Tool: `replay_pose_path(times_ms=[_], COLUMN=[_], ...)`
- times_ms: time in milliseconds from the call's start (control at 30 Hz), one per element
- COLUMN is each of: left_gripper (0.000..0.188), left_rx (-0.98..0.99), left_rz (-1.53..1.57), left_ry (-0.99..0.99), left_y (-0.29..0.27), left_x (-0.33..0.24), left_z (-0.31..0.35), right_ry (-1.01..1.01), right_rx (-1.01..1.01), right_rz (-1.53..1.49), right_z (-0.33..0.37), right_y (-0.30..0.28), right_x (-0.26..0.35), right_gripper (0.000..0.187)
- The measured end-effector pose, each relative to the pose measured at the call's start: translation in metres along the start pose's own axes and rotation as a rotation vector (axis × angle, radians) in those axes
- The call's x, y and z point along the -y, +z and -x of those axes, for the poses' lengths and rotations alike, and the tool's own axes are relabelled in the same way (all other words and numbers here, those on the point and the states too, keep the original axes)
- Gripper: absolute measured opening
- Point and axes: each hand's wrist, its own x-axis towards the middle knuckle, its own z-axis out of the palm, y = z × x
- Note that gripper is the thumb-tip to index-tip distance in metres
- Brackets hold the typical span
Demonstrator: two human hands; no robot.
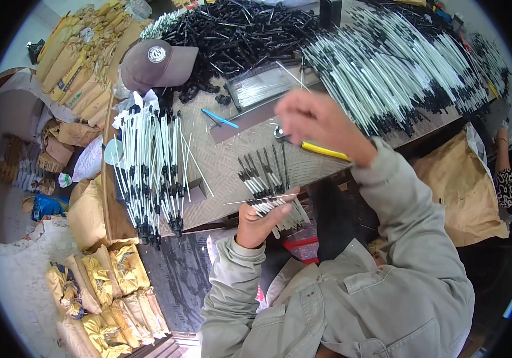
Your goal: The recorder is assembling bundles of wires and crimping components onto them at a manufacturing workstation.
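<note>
My left hand (255,225) is wrapped round a bundle of thin white rods with black ends (258,182) at the table's near edge. The black ends fan out away from me over the table top. One thin pale rod (250,200) lies crosswise over the bundle, by my thumb. Raised to the right above the table is my right hand (315,122), smeared by motion; whether its fingers hold anything cannot be made out. Below it, pliers with a yellow handle (326,150) lie on the table. A clear-topped tray of fine pale rods (262,88) stands behind.
Heaped black parts (250,36) cover the back, beside a dark cap (159,64). White rods with black ends pile up at right (381,71) and left (151,167). A slim blue tool (219,118) lies between. A brown paper sack (462,185) and another person's arm (502,149) are at right.
</note>
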Motion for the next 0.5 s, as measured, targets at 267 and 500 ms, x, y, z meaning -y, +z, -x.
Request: replay_pose_path(times_ms=[267, 500], left_gripper=[0.023, 0.023], left_rx=[-0.022, -0.011], left_rz=[-0.007, -0.039], left_ry=[-0.024, -0.021], left_y=[0.007, 0.009], left_x=[-0.004, -0.006], left_z=[-0.002, -0.003], right_ry=[-0.442, -0.425], right_rx=[-0.166, -0.166], right_rz=[0.745, 0.732], right_z=[0.056, 0.053], right_y=[0.025, 0.026], right_x=[0.011, 0.012], right_gripper=[0.032, 0.032])
